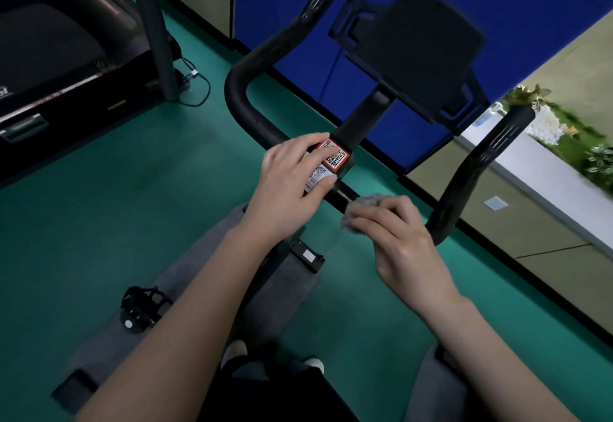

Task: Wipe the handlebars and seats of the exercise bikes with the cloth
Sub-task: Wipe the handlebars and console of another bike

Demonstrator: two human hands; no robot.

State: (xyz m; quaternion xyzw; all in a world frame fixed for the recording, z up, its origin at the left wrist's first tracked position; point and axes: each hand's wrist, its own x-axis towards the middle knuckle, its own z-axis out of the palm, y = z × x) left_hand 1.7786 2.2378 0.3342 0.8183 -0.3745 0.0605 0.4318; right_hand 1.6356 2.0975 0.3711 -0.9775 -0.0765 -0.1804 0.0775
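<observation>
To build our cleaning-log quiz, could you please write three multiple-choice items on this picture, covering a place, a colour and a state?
1. Where is the cloth?
A) on the treadmill
B) against the handlebar crossbar, right of the stickered centre block
C) on the seat

2. What colour is the floor?
A) red
B) white
C) green

3. What is the left hand doing?
A) resting on that block
B) gripping an upright grip
C) hanging at the person's side

Answers: 1 B, the right hand holds it there; 2 C, green shows right across it; 3 A, its fingers lie over the stickers.
</observation>
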